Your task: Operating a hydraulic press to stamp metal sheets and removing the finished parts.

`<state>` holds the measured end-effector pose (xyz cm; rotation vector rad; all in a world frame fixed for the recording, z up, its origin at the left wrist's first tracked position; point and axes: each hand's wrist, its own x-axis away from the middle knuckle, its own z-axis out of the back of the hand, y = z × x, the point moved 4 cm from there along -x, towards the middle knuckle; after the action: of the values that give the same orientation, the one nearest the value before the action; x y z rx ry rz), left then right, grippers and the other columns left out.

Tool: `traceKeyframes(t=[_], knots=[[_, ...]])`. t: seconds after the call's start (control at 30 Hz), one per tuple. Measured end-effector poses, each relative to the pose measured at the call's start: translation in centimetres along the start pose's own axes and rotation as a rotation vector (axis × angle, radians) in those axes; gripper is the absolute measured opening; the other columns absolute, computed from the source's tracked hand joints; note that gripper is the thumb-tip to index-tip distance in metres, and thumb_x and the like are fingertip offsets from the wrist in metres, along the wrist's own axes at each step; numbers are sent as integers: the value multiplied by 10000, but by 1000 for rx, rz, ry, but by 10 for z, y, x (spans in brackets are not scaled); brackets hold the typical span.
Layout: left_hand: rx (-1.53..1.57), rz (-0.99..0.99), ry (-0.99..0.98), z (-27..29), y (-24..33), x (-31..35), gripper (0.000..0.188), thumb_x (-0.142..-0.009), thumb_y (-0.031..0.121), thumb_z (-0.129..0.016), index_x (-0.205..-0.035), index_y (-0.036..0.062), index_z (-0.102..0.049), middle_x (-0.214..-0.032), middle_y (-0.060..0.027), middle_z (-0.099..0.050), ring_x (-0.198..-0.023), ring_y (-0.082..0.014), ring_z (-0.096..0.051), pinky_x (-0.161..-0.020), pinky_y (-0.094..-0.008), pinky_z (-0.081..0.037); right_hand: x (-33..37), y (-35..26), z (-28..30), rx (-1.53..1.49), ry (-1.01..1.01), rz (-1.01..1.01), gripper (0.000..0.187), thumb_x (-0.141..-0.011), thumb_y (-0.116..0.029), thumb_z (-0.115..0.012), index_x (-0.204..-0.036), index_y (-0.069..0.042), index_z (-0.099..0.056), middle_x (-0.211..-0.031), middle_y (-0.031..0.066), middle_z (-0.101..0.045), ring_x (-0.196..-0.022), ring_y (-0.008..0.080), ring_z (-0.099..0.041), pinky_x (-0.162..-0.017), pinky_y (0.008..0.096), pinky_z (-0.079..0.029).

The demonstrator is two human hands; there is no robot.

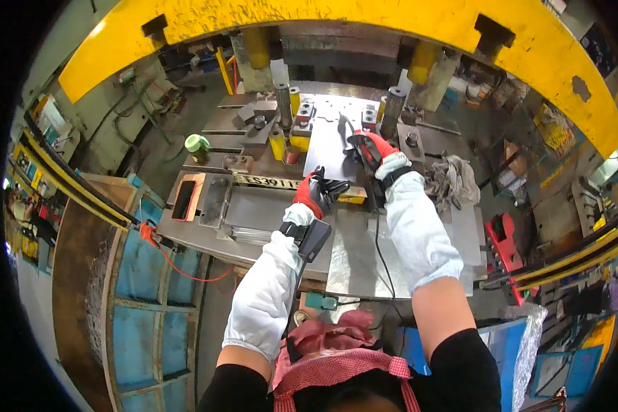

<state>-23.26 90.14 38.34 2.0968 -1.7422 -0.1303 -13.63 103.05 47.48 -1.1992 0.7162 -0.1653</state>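
A bright flat metal sheet point(331, 141) lies between two die posts on the press bed, its near end toward me. My left hand point(316, 193), in a red and black glove, is at the sheet's near edge, thumb and fingers closing on it. My right hand point(372, 150), gloved alike, is over the sheet's right side with its fingers bent. From its fingers a slim dark thing point(344, 126) reaches over the sheet; whether it is a tool cannot be told. White sleeve covers are on both forearms, and a black box-shaped device point(314, 240) sits at my left wrist.
A yellow press frame point(323, 12) arches overhead. Dark guide posts point(392, 110) and yellow cylinders point(277, 143) stand round the die. A grey rag point(453, 180) lies at the right, a green-lidded jar point(198, 145) at the left. A black cable point(380, 250) hangs over the near metal plate point(353, 257).
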Motion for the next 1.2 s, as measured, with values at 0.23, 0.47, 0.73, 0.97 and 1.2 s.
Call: traceKeyframes(t=[0.23,0.47,0.73,0.97,1.2], knots=[[-44,-136,-13,8,19,37,284,-859,287,-485,-1042,69,-470,-920,-236,-566,-834,-396,-584,-750,-479,-505,108,-73,-23,-110,152,-199,297,-802,-67,-527,-1097,-30,-505,-739,17,-492,-670,118,-458,-583,253,-361],[-11,14,-33,35,14,28,295,-859,268,-482,-1091,90,-446,-953,-241,-558,-890,-395,-569,-827,-475,-477,324,-39,-23,-360,472,-747,530,-788,-111,-573,-1274,-52,-370,-797,39,-572,-534,72,-465,-455,222,-398],[-31,-27,-34,15,9,24,236,-913,246,-378,-1005,67,-501,-941,-310,-550,-867,-436,-564,-803,-471,-487,346,46,-23,-218,503,-898,243,-830,-201,-522,-1038,-80,-491,-742,43,-578,-446,78,-415,-403,228,-354],[-335,-134,-59,31,35,-38,319,-921,219,-355,-1034,-63,-453,-1001,-254,-559,-861,-287,-599,-753,-324,-511,364,8,-46,-313,677,-872,136,-770,-127,-575,-866,-86,-488,-599,16,-488,-408,95,-400,-374,247,-339],[-14,-58,130,14,30,-73,336,-904,183,-372,-1140,-53,-412,-1063,-236,-528,-930,-360,-557,-839,-468,-475,383,-27,-46,-206,779,-883,73,-769,-130,-584,-789,-77,-538,-542,-12,-418,-408,84,-401,-374,228,-320]])
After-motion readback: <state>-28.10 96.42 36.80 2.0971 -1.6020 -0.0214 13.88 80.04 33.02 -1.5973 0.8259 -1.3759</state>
